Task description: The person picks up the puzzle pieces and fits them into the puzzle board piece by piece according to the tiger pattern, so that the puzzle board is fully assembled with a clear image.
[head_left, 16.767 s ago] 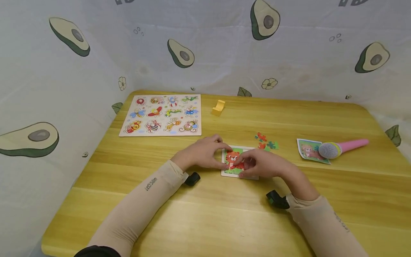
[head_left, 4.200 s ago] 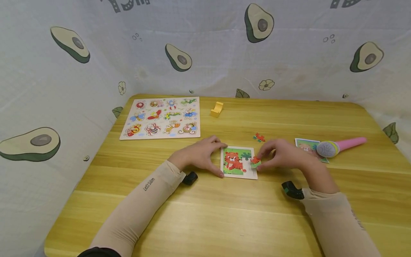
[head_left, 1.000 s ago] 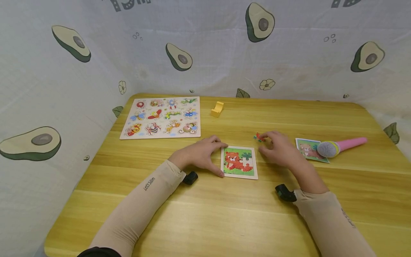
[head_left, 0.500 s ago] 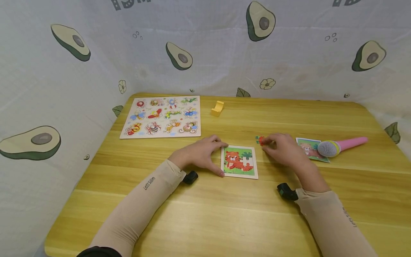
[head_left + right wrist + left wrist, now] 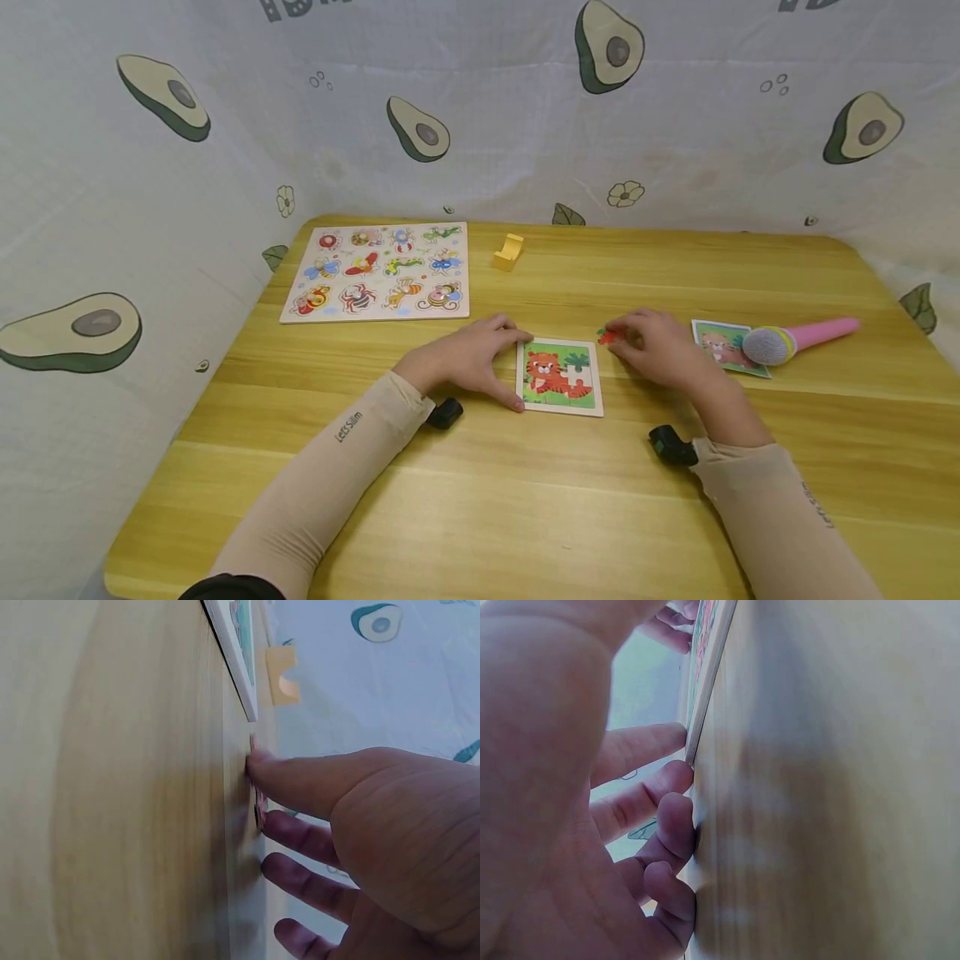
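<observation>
A small square tiger jigsaw puzzle board (image 5: 576, 377) lies flat in the middle of the table, with a bare white gap right of centre in its picture. Along its left edge rests my left hand (image 5: 468, 358); the index fingertip touches near the upper corner and the thumb the lower one. Just off the board's upper right, my right hand (image 5: 662, 352) pinches a red and green puzzle piece (image 5: 604, 337) between thumb and index finger. In the right wrist view the piece (image 5: 260, 806) is edge-on at the tabletop, partly covered by the thumb.
A wooden insect peg puzzle (image 5: 375, 315) lies at the back left, and a small yellow block (image 5: 507, 252) right of it. To the right, a pink toy microphone (image 5: 821, 332) overlaps a picture card (image 5: 712, 340). A printed avocado cloth (image 5: 510, 125) hangs behind the table.
Several loose pieces lay by the board at first; most now sit in it. My right hand has taken the last visible loose piece and turned it. The left hand stays at the board's edge.
</observation>
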Demonstrator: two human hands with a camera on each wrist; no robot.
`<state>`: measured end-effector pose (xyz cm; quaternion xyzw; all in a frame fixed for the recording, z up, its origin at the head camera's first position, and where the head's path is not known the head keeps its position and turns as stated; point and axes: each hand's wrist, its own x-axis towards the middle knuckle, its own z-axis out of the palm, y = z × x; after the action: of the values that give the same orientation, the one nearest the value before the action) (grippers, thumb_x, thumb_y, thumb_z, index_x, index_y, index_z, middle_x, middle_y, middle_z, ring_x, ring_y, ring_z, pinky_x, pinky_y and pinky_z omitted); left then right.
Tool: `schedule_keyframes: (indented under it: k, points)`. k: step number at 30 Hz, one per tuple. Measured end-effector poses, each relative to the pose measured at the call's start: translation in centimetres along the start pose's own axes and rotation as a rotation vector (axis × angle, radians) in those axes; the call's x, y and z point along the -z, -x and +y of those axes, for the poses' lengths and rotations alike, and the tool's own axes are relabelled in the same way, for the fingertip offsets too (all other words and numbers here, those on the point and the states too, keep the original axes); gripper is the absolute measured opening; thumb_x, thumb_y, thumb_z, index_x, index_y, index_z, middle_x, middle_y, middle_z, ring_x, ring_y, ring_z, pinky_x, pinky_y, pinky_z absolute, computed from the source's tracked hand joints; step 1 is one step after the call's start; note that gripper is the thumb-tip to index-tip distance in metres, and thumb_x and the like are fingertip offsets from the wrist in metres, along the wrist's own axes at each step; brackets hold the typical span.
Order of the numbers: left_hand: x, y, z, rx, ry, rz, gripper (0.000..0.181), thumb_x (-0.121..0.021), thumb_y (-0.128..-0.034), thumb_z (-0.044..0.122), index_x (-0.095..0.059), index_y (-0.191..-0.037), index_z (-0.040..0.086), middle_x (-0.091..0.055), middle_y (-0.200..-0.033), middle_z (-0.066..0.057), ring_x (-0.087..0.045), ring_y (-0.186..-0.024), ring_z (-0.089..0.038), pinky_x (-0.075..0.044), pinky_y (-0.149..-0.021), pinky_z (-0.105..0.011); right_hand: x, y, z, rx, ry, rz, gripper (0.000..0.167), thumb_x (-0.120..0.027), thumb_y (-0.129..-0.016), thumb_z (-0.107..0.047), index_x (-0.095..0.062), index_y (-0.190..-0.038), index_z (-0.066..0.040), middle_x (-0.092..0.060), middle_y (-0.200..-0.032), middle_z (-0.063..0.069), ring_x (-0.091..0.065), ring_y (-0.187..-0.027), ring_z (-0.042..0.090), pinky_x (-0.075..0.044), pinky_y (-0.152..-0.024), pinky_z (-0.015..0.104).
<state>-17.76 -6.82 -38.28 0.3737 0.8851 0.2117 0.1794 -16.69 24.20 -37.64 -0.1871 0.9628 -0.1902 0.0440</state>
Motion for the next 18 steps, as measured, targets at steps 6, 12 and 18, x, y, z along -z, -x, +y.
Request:
schedule_keyframes:
  k: [6, 12, 18]
  points:
    - [0.01, -0.02, 0.07, 0.001, 0.007, -0.003, 0.105, -0.083, -0.0702, 0.066, -0.042, -0.154, 0.018, -0.041, -0.134, 0.002, -0.044, -0.117, -0.013, -0.037, -0.103, -0.027, 0.39, 0.27, 0.08, -0.008, -0.027, -0.048, 0.042, -0.065, -0.099, -0.019, -0.06, -0.133, 0.005, -0.06, -0.123, 0.028, -0.054, -0.115, 0.045, -0.041, -0.097, 0.062]
    - [-0.01, -0.03, 0.12, 0.004, 0.008, -0.002, 0.104, -0.083, -0.07, 0.066, -0.042, -0.154, 0.018, -0.041, -0.134, 0.002, -0.044, -0.117, -0.012, -0.037, -0.103, -0.027, 0.46, 0.48, 0.45, 0.023, -0.014, -0.051, 0.036, -0.063, -0.098, -0.008, -0.062, -0.131, 0.006, -0.061, -0.118, 0.026, -0.057, -0.107, 0.042, -0.044, -0.091, 0.061]
    - [0.0, -0.05, 0.07, -0.001, 0.018, 0.003, 0.105, -0.083, -0.0695, 0.066, -0.043, -0.154, 0.017, -0.041, -0.134, 0.002, -0.043, -0.118, -0.013, -0.037, -0.103, -0.027, 0.58, 0.46, 0.62, -0.022, -0.046, -0.063, 0.034, -0.064, -0.099, -0.012, -0.063, -0.13, 0.004, -0.062, -0.117, 0.024, -0.058, -0.109, 0.041, -0.044, -0.094, 0.06]
